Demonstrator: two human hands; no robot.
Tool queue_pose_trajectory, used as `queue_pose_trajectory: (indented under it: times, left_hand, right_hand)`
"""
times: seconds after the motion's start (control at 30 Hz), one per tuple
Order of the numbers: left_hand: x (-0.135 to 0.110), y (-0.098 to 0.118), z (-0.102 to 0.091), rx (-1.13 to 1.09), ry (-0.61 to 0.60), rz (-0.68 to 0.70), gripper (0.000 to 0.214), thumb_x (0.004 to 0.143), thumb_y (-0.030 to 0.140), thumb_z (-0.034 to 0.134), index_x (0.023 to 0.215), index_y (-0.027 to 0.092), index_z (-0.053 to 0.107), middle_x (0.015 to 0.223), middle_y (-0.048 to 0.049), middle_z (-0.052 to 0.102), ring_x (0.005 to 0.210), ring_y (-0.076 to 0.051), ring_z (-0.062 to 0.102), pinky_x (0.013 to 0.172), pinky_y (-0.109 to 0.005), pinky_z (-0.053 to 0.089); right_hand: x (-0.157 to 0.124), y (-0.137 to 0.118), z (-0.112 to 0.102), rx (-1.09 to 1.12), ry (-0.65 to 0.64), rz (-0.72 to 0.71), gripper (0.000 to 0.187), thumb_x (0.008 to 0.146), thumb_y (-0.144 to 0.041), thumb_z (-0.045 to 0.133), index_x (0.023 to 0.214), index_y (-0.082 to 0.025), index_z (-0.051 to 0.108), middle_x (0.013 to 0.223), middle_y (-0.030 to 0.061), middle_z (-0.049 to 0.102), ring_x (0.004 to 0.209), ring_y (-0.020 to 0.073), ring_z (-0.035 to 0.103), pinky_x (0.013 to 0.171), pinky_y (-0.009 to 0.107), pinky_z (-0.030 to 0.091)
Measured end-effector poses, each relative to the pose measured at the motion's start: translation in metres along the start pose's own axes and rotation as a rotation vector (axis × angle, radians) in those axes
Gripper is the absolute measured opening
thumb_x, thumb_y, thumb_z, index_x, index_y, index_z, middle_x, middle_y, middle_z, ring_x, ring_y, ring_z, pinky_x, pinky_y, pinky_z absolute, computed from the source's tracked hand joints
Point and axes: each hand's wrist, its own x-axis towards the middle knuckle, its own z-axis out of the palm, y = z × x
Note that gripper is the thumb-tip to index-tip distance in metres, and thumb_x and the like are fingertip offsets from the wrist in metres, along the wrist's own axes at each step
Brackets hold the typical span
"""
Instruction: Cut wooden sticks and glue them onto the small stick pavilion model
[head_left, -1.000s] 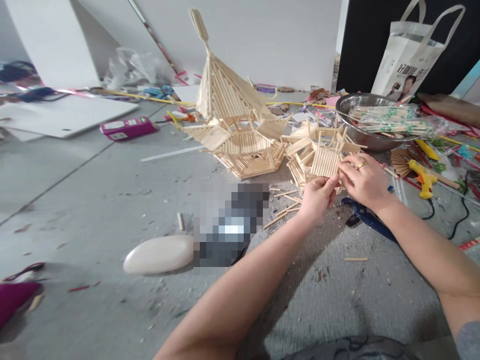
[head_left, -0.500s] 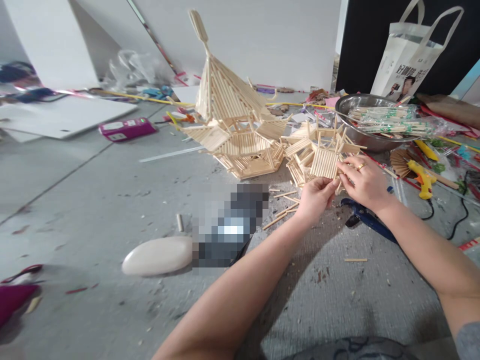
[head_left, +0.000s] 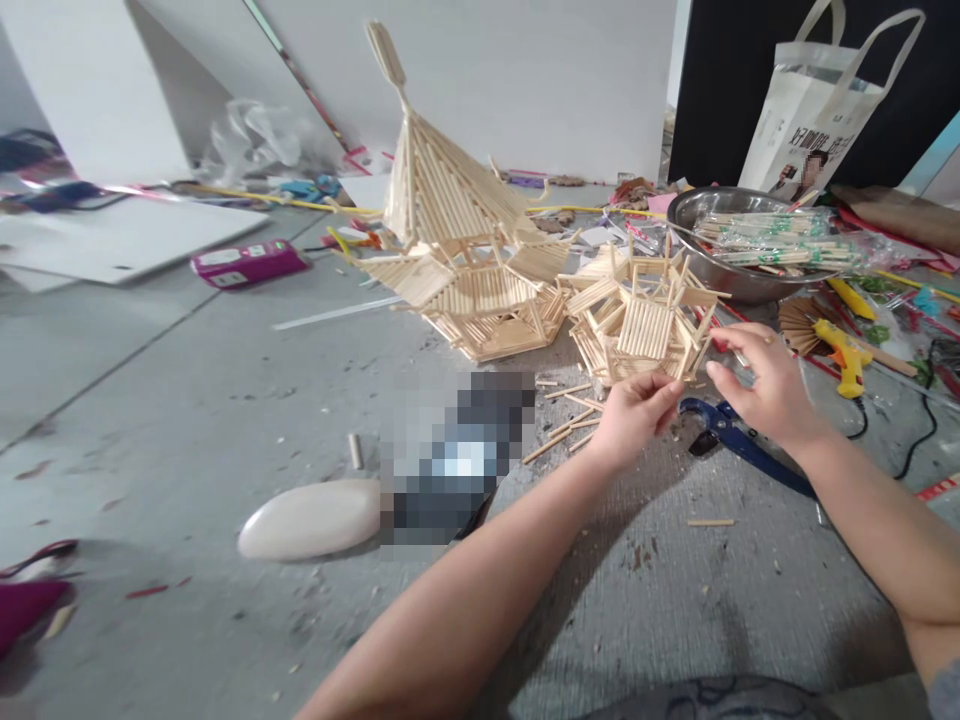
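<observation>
A small model built of wooden sticks [head_left: 646, 328] stands on the floor in front of me, with a slatted panel on its near face. My left hand [head_left: 637, 412] is closed in a pinch at the model's lower front corner; its fingertips partly hide what they grip. Just right of the model, my right hand [head_left: 769, 388] is apart from it, thumb and fingers spread. Below the hands lies a blue-handled cutter [head_left: 742, 440]. Loose short sticks [head_left: 574, 420] are scattered left of my left hand.
A larger stick model with a pointed roof [head_left: 457, 190] stands behind to the left. At the back right is a metal bowl [head_left: 739, 285] with wrapped sticks, beside a yellow glue gun [head_left: 844, 355] and its cord. A pale oval object [head_left: 311, 518] lies left.
My right hand has come off the small model and moved right, its fingers spreading. My left hand has shifted slightly down and remains pinched at the model's corner.
</observation>
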Motion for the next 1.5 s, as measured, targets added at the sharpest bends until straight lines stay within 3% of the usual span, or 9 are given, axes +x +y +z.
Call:
queue_pose_trajectory:
  times: [0.17, 0.4, 0.5, 0.6, 0.7, 0.77, 1.07, 1.33, 1.5]
  left_hand:
    - [-0.012, -0.002, 0.005, 0.219, -0.118, 0.049, 0.020, 0.069, 0.034, 0.061, 0.064, 0.014, 0.059, 0.047, 0.0037, 0.050, 0.041, -0.004, 0.039, 0.040, -0.017, 0.032]
    - [-0.023, -0.001, 0.008, 0.428, -0.199, 0.122, 0.018, 0.074, 0.029, 0.055, 0.075, 0.015, 0.066, 0.061, -0.0016, 0.062, 0.047, -0.007, 0.047, 0.047, -0.018, 0.039]
    - [-0.022, -0.002, 0.006, 0.465, -0.174, 0.099, 0.021, 0.076, 0.031, 0.052, 0.073, 0.016, 0.065, 0.062, -0.0022, 0.063, 0.046, -0.007, 0.048, 0.046, -0.018, 0.038]
    - [-0.015, -0.007, 0.000, 0.486, -0.114, 0.085, 0.023, 0.076, 0.035, 0.052, 0.076, 0.016, 0.065, 0.063, -0.0020, 0.063, 0.045, -0.008, 0.048, 0.047, -0.019, 0.038]
    - [-0.003, -0.016, -0.010, 0.581, -0.041, 0.145, 0.022, 0.074, 0.035, 0.053, 0.072, 0.017, 0.066, 0.062, -0.0018, 0.063, 0.054, -0.011, 0.051, 0.053, -0.020, 0.039]
    - [0.004, -0.019, -0.016, 0.673, 0.025, 0.181, 0.018, 0.072, 0.033, 0.056, 0.070, 0.018, 0.066, 0.063, -0.0017, 0.063, 0.058, -0.012, 0.052, 0.055, -0.021, 0.039]
    - [0.013, -0.016, -0.026, 0.834, 0.058, 0.239, 0.015, 0.074, 0.027, 0.055, 0.068, 0.019, 0.066, 0.075, -0.0028, 0.067, 0.065, -0.014, 0.056, 0.064, -0.022, 0.040]
    - [0.018, -0.021, -0.031, 0.796, 0.098, 0.285, 0.012, 0.074, 0.025, 0.056, 0.074, 0.020, 0.067, 0.094, -0.0055, 0.068, 0.086, -0.019, 0.060, 0.079, -0.026, 0.042]
    - [0.004, -0.018, -0.017, 0.614, 0.075, 0.338, 0.023, 0.081, 0.033, 0.048, 0.087, 0.016, 0.062, 0.083, -0.0057, 0.067, 0.076, -0.015, 0.059, 0.074, -0.027, 0.044]
  right_hand:
    - [-0.020, -0.007, -0.016, 0.325, -0.155, 0.328, 0.024, 0.080, -0.039, 0.051, 0.093, -0.021, 0.058, 0.079, 0.0026, 0.062, 0.067, 0.0137, 0.057, 0.062, 0.028, 0.048]
    - [-0.024, -0.014, -0.016, 0.392, -0.305, 0.353, 0.021, 0.081, -0.037, 0.049, 0.084, -0.020, 0.059, 0.073, 0.0006, 0.064, 0.064, 0.0116, 0.058, 0.061, 0.024, 0.046]
    - [-0.023, -0.010, -0.027, 0.186, -0.410, 0.320, 0.025, 0.080, -0.041, 0.048, 0.092, -0.021, 0.057, 0.080, 0.0019, 0.066, 0.067, 0.0133, 0.060, 0.061, 0.025, 0.046]
    - [-0.024, -0.004, -0.036, -0.254, -0.655, 0.273, 0.030, 0.074, -0.048, 0.053, 0.085, -0.021, 0.059, 0.077, 0.0059, 0.067, 0.068, 0.0213, 0.063, 0.056, 0.031, 0.044]
    - [-0.028, 0.002, -0.031, -0.519, -0.907, 0.238, 0.031, 0.067, -0.047, 0.060, 0.077, -0.018, 0.061, 0.075, 0.0116, 0.068, 0.070, 0.0284, 0.064, 0.054, 0.034, 0.043]
    - [-0.031, 0.003, -0.023, -0.563, -0.966, 0.230, 0.029, 0.065, -0.043, 0.062, 0.077, -0.017, 0.062, 0.075, 0.0126, 0.068, 0.070, 0.0283, 0.064, 0.054, 0.034, 0.043]
    - [-0.030, 0.005, -0.024, -0.550, -0.975, 0.211, 0.017, 0.074, -0.022, 0.044, 0.083, -0.016, 0.057, 0.076, 0.0127, 0.067, 0.070, 0.0265, 0.064, 0.053, 0.031, 0.039]
    - [-0.016, 0.014, -0.070, -0.104, -0.882, 0.306, 0.017, 0.075, -0.034, 0.052, 0.088, -0.024, 0.055, 0.075, -0.0009, 0.062, 0.062, 0.0143, 0.056, 0.055, 0.026, 0.039]
    - [-0.014, 0.019, -0.097, 0.280, -0.708, 0.360, 0.025, 0.070, -0.040, 0.060, 0.086, -0.021, 0.056, 0.070, -0.0005, 0.058, 0.057, 0.0121, 0.052, 0.051, 0.024, 0.041]
